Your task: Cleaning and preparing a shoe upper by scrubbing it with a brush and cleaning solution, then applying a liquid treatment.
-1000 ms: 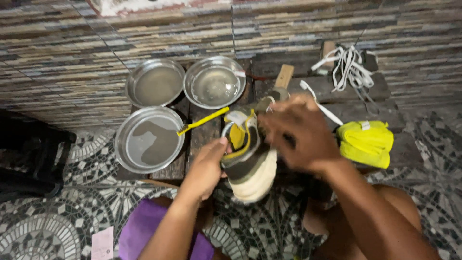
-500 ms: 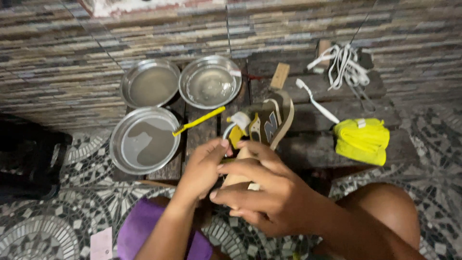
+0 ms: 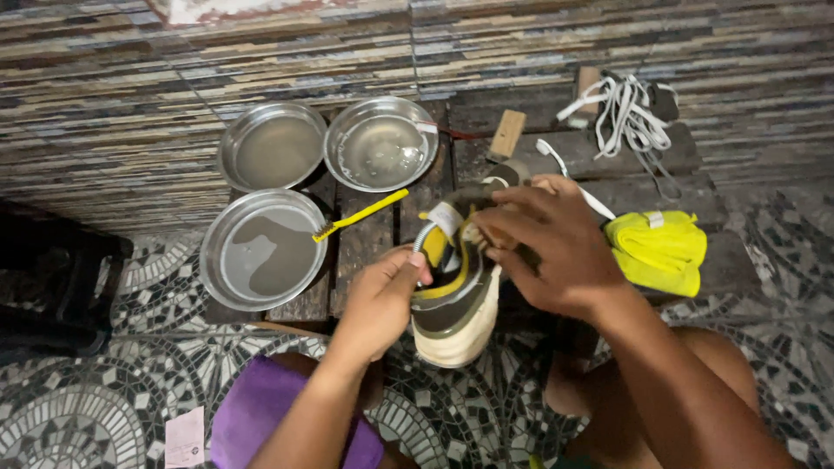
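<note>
Yellow-lined shoe [image 3: 453, 295] sits between my hands, toe toward me: left [image 3: 382, 300] grips its side, right [image 3: 547, 247] closes over its heel.

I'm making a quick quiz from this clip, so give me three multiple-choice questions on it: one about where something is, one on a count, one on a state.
1. Where does the yellow brush lie?
A. Inside the shoe
B. Across the rim of the lower left pan and the wooden pallet
C. On the yellow cloth

2. How many round metal pans are there?
A. Two
B. Three
C. Five

3. What state is the shoe in?
A. Held between both hands
B. Lying alone on the floor
C. Soaking in a pan

Answers: 1 B, its bristle end rests at the pan's edge. 2 B, two at the back, one in front. 3 A, the left hand and right hand both have a grip on it.
</note>
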